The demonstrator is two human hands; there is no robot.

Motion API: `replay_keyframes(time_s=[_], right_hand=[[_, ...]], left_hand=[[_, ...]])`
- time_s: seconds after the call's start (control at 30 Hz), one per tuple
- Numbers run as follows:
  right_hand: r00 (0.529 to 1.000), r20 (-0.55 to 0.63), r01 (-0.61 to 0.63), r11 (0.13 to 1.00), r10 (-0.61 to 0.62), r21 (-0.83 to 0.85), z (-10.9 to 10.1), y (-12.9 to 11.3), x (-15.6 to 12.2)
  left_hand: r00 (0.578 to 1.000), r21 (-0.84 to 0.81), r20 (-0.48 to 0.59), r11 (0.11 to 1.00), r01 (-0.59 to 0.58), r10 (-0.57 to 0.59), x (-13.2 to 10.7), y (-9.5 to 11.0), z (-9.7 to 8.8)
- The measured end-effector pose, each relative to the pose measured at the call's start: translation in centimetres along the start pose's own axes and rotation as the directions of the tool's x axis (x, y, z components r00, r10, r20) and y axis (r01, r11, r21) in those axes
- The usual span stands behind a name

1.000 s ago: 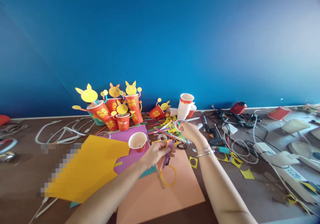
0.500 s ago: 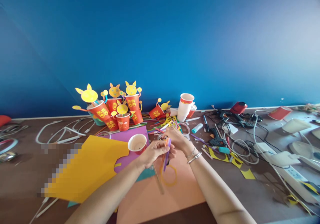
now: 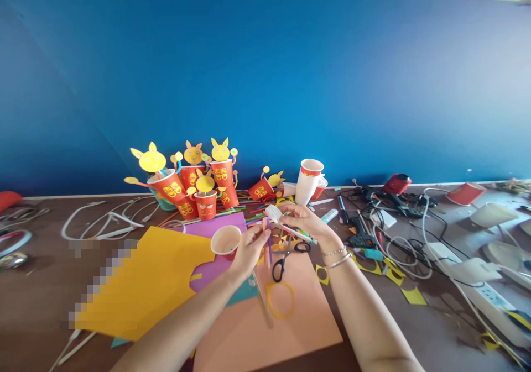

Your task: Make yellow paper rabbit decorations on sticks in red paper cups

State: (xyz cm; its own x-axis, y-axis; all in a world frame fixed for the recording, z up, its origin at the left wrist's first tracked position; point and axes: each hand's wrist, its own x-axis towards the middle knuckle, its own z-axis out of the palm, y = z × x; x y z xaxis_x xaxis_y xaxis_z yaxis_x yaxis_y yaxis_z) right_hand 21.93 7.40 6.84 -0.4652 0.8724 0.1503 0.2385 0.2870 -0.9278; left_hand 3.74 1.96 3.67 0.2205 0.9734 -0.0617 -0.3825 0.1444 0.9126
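My left hand (image 3: 250, 249) pinches a few narrow strips (image 3: 267, 234), orange and purple, which look like straws or sticks and point downward. Close by on the right, the fingers of my right hand (image 3: 305, 221) are closed on a small white object (image 3: 272, 213), possibly a roll of tape. Below both hands, scissors with black handles (image 3: 278, 270) lie on a peach paper sheet (image 3: 298, 328). A yellow ring-shaped paper cutout (image 3: 281, 300) rests on that sheet, beside a thin pale stick (image 3: 263, 297). Just left of my left hand stands a paper cup (image 3: 226, 242), mouth up.
Red cups with yellow animal faces (image 3: 205, 203) stand against the blue wall. Yellow paper (image 3: 145, 272) and purple paper (image 3: 224, 224) lie leftward. A tall white cup (image 3: 307, 187), a glue gun (image 3: 360, 234), cables and a power strip (image 3: 485, 294) are on the right.
My right hand has risen and now holds the white object. The scissors have come into view on the peach sheet. My left hand has shifted slightly left and up, keeping the strips.
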Motion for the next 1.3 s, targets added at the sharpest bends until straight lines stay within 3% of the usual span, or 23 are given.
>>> replay_keyframes(time_s=[0.1, 0.17, 0.33, 0.53, 0.67, 0.77, 0.9, 1.0, 1.07, 1.2, 1.3], right_hand=[[0.999, 0.036, -0.015, 0.993, 0.011, 0.115, -0.5, 0.3, -0.4], [0.995, 0.094, -0.041, 0.984, 0.025, 0.172, -0.8, 0.8, -0.5], [0.964, 0.259, -0.137, 0.952, 0.064, 0.274, -1.1, 0.7, -0.8], [0.947, 0.32, -0.068, 0.961, -0.022, 0.268, -0.7, -1.0, -1.0], [0.942, 0.334, -0.085, 0.951, -0.02, 0.296, -0.1, -1.5, -0.9], [0.949, 0.315, -0.123, 0.953, 0.031, 0.276, 0.3, -1.8, -0.8], [0.954, 0.281, -0.144, 0.981, 0.102, 0.132, 0.6, -2.3, -1.0], [0.963, 0.233, -0.153, 0.987, 0.139, 0.04, 0.5, -2.4, -1.1], [0.968, 0.211, -0.142, 0.99, 0.136, 0.013, 0.3, -2.1, -1.1], [0.972, 0.23, -0.073, 0.99, 0.043, 0.122, -0.2, -1.4, -1.1], [0.965, 0.257, -0.102, 0.971, 0.044, 0.217, -0.5, -0.8, -1.2]], left_hand=[[0.999, 0.06, -0.023, 0.997, -0.043, 0.044, 0.0, -0.2, -0.2], [0.991, 0.148, -0.023, 0.981, -0.128, 0.133, -0.1, -0.3, -0.3], [0.891, 0.426, 0.032, 0.801, -0.421, 0.452, -0.4, -0.3, -0.5], [0.869, 0.508, 0.199, 0.71, -0.487, 0.454, -0.6, -0.5, -0.6], [0.823, 0.547, 0.242, 0.628, -0.553, 0.514, -0.6, -0.7, -0.7], [0.761, 0.605, 0.294, 0.503, -0.617, 0.579, -0.7, -0.8, -1.0], [0.678, 0.687, 0.411, 0.281, -0.67, 0.609, -0.8, -1.1, -1.5], [0.67, 0.755, 0.475, 0.127, -0.643, 0.571, -0.9, -1.4, -1.8], [0.671, 0.774, 0.493, 0.073, -0.629, 0.553, -1.0, -1.5, -1.8], [0.651, 0.762, 0.477, 0.091, -0.641, 0.591, -1.0, -1.4, -1.6], [0.645, 0.726, 0.425, 0.187, -0.662, 0.635, -1.1, -1.2, -1.3]])
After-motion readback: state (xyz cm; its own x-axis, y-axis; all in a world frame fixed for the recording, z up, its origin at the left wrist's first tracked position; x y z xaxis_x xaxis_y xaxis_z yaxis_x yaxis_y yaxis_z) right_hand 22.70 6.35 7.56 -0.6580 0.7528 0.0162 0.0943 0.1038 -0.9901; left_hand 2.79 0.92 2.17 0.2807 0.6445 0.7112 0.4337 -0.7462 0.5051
